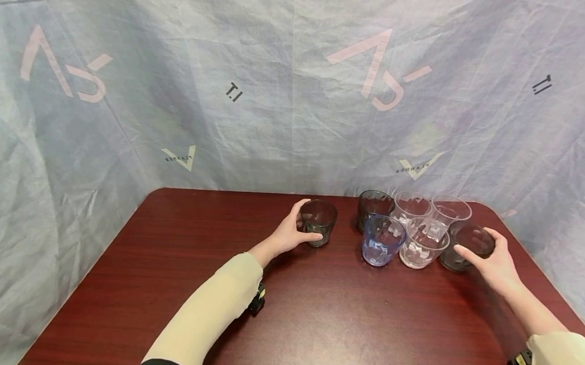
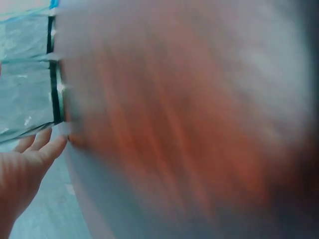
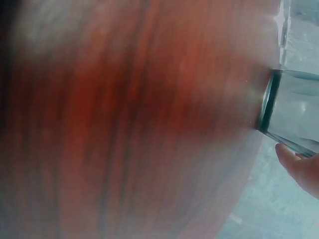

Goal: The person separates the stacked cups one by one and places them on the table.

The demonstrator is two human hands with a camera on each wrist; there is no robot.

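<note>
My left hand holds a dark grey glass from its left side, thumb across the near face and fingers behind. The left wrist view shows the fingers of the left hand beside a clear-looking glass wall. At the right of the table, my right hand grips a second dark glass, which leans slightly. Its thumb lies on the near side and its fingers on the far right. The right wrist view shows part of this glass above the thumb.
Between the hands stand a blue glass, a third dark glass and several clear glasses, packed closely. The glossy red-brown table reaches back to a grey printed curtain.
</note>
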